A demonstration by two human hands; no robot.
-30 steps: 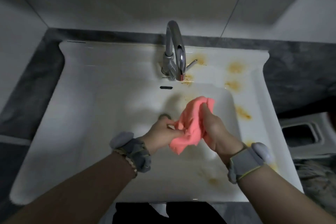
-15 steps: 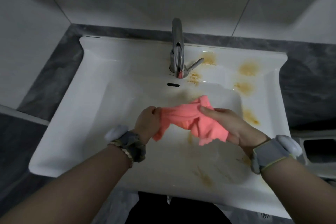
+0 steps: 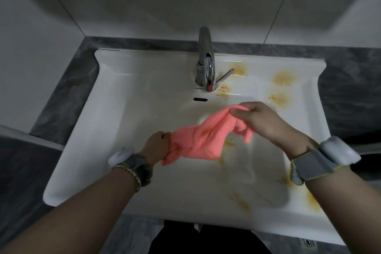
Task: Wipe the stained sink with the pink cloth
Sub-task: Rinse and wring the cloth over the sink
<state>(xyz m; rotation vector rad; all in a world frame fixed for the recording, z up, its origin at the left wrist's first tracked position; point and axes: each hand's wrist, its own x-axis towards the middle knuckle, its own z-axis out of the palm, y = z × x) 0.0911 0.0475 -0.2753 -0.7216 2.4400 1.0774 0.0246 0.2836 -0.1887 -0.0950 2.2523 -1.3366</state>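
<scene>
- Your left hand (image 3: 157, 144) is clenched around the lower left end of the pink cloth (image 3: 203, 137), fingers closed tight on the bunched fabric.
- Your right hand (image 3: 266, 121) pinches the cloth's upper right end between thumb and fingers.
- The cloth hangs stretched between both hands above the basin of the white sink (image 3: 132, 109); whether it touches the basin you cannot tell.
- Yellow-brown stains (image 3: 283, 77) mark the ledge right of the tap (image 3: 206, 64), with more in the basin's right half.
</scene>
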